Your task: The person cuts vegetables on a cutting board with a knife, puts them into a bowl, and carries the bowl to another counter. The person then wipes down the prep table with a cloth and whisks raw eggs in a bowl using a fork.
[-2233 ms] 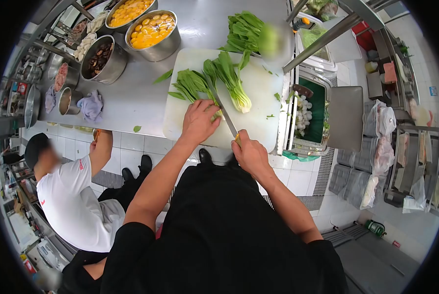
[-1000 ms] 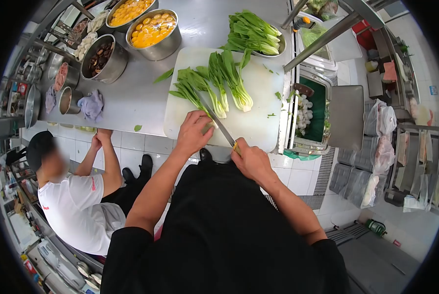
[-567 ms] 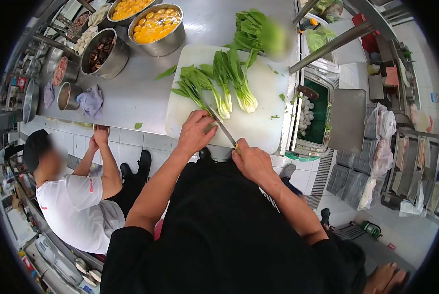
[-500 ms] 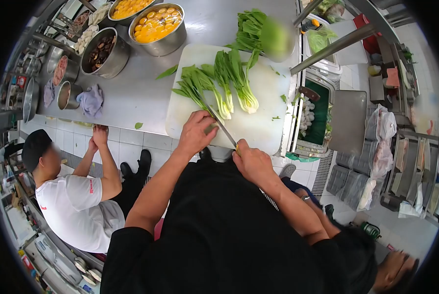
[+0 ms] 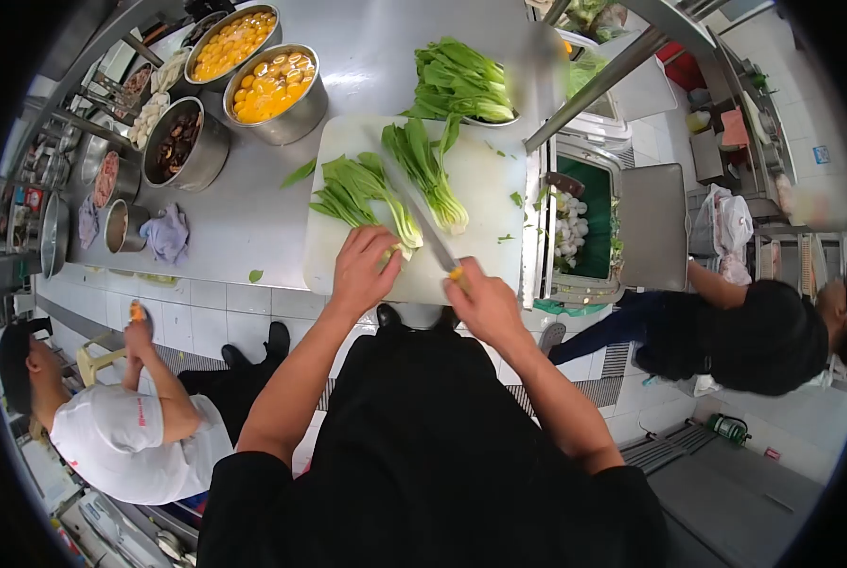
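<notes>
My right hand (image 5: 483, 295) is wrapped around the yellow handle of a long knife (image 5: 422, 210). Its blade, slightly blurred, slants up and left between two groups of leafy green bok choy on a white cutting board (image 5: 499, 204). Curled fingers of my left hand (image 5: 360, 270) are at the pale stem ends of the left bok choy (image 5: 367, 189), thumb below them. To the right of the blade lies more bok choy (image 5: 433, 175), with neither hand on it. Beyond the board, a heap of greens (image 5: 457, 80) sits in a metal bowl.
Metal pots of egg yolks (image 5: 272, 90) and dark mushrooms (image 5: 182, 142) stand at the left, near a purple cloth (image 5: 165, 234). At right is a green-lined bin (image 5: 589, 251). A seated person (image 5: 135, 426) is at left; another person (image 5: 755, 331) is at right.
The knife has moved from the left bok choy to the gap between the two groups. My left hand stays by the stems. The person at right has moved toward the bin's far side.
</notes>
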`<state>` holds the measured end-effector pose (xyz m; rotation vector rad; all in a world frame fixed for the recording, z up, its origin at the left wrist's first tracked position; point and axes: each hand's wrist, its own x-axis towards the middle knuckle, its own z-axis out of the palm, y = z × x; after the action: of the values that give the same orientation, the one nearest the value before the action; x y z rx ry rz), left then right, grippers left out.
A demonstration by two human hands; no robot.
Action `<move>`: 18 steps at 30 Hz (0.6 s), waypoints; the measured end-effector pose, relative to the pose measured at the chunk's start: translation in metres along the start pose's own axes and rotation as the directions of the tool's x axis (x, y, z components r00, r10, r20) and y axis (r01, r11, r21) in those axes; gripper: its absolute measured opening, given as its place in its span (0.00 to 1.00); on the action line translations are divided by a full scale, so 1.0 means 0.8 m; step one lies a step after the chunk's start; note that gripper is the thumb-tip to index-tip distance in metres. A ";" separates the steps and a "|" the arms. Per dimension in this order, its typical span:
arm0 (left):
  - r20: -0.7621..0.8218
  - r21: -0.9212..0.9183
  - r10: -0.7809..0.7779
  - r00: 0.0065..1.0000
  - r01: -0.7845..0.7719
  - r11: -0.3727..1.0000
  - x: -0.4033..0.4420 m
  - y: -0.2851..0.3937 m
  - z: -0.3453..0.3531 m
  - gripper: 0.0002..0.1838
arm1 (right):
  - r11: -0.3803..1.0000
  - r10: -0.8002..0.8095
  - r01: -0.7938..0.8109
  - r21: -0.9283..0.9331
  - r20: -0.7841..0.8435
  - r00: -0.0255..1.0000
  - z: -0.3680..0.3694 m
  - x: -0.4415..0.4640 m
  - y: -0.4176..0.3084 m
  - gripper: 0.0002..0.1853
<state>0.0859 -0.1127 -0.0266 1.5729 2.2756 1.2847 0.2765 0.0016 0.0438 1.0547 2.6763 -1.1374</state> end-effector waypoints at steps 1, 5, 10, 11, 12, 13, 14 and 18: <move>0.015 0.004 0.062 0.998 -0.062 0.998 0.021 0.009 0.003 0.11 | 0.997 0.082 -0.081 0.009 -0.062 0.995 -0.008 -0.010 0.013 0.16; 0.209 0.100 0.202 0.957 -0.226 0.969 0.083 0.020 0.042 0.20 | 0.971 0.238 -0.229 0.068 -0.176 0.955 -0.029 -0.043 0.058 0.18; 0.492 0.198 0.155 0.857 -0.284 0.938 0.099 0.027 0.067 0.30 | 0.960 0.279 -0.281 0.002 -0.139 0.950 -0.042 -0.076 0.069 0.17; 0.521 0.198 0.166 0.837 -0.308 0.931 0.090 0.031 0.067 0.30 | 0.958 0.284 -0.286 0.010 -0.130 0.950 -0.041 -0.081 0.069 0.17; 0.549 0.199 0.175 0.817 -0.331 0.922 0.082 0.036 0.064 0.30 | 0.957 0.289 -0.289 0.018 -0.120 0.950 -0.039 -0.086 0.069 0.17; 0.554 0.196 0.178 0.813 -0.335 0.922 0.075 0.041 0.062 0.30 | 0.957 0.287 -0.289 0.008 -0.135 0.948 -0.034 -0.089 0.070 0.17; 0.454 0.156 0.251 0.855 -0.354 0.922 0.068 0.045 0.059 0.28 | 0.956 0.291 -0.292 0.011 -0.134 0.947 -0.031 -0.091 0.068 0.17; 0.327 0.105 0.262 0.908 -0.310 0.945 0.047 0.044 0.058 0.21 | 0.966 0.251 -0.258 -0.034 -0.146 0.957 -0.022 -0.092 0.066 0.17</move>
<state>0.1175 -0.0516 -0.0195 2.0603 2.0455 0.8419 0.3688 -0.0030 0.0452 1.4699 2.5536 -0.9735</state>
